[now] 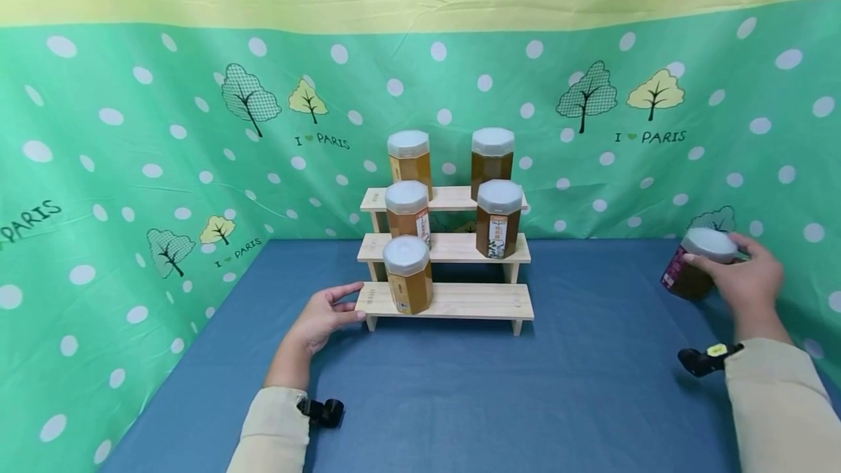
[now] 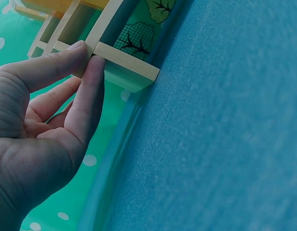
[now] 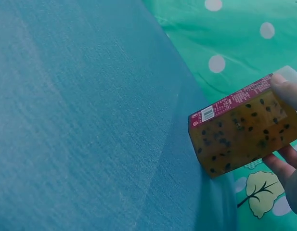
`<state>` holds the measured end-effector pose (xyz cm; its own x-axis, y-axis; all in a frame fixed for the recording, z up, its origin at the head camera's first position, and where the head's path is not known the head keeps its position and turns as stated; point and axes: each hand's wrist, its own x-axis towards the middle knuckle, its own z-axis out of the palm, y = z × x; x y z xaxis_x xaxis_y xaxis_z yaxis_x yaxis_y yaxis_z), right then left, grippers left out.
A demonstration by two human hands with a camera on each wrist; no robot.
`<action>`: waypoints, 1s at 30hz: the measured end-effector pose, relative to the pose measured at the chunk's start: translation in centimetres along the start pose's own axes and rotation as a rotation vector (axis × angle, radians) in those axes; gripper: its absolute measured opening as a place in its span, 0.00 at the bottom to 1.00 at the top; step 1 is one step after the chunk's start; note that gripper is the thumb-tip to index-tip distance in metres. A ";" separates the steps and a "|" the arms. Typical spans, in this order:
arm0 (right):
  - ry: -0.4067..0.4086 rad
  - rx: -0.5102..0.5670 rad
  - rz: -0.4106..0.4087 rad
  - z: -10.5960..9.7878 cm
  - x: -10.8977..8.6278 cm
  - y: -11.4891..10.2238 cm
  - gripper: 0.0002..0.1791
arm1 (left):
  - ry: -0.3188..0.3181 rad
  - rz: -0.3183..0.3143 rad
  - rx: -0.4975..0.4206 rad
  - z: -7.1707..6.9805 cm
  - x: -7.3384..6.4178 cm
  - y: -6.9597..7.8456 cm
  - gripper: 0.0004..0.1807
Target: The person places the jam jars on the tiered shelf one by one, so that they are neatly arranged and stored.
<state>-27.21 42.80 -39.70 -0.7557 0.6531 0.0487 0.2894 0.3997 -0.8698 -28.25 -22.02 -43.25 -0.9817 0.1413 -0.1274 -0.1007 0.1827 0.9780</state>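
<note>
A three-step wooden rack [image 1: 473,301] stands in the middle of the table. My left hand [image 1: 323,318] pinches the left end of its lowest step between thumb and finger, as the left wrist view [image 2: 47,115] also shows. At the far right, my right hand [image 1: 752,276] grips a jar [image 1: 690,272] with a white lid and a purple label. In the right wrist view, dark seeds show inside this amber jar [image 3: 244,132], which is tilted. The lowest step bears one honey-coloured jar [image 1: 410,287] on its left part.
On the middle step stand a left jar [image 1: 404,221] and a darker right jar [image 1: 497,232]. Two more jars, a left one [image 1: 410,163] and a right one [image 1: 491,163], are on the top step. A green dotted cloth [image 1: 315,203] hangs behind the blue table [image 1: 460,400].
</note>
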 end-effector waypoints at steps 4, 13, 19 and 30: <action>-0.004 -0.019 -0.013 0.0 -0.2 0.0 0.50 | 0.002 -0.003 -0.003 0.0 0.0 0.0 0.35; -0.001 -0.013 -0.007 0.2 -1.1 0.1 0.50 | -0.002 -0.006 -0.004 0.1 0.1 0.2 0.35; 0.005 -0.019 -0.016 0.1 -1.7 0.2 0.50 | 0.006 -0.005 0.006 0.1 0.1 0.3 0.35; -0.036 -0.081 -0.078 0.0 -3.3 -0.3 0.50 | 0.002 -0.007 0.004 0.0 0.0 0.2 0.36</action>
<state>-24.82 40.57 -39.61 -0.7983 0.5946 0.0959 0.2738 0.5001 -0.8215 -28.29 -21.97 -43.04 -0.9813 0.1378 -0.1342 -0.1071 0.1876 0.9764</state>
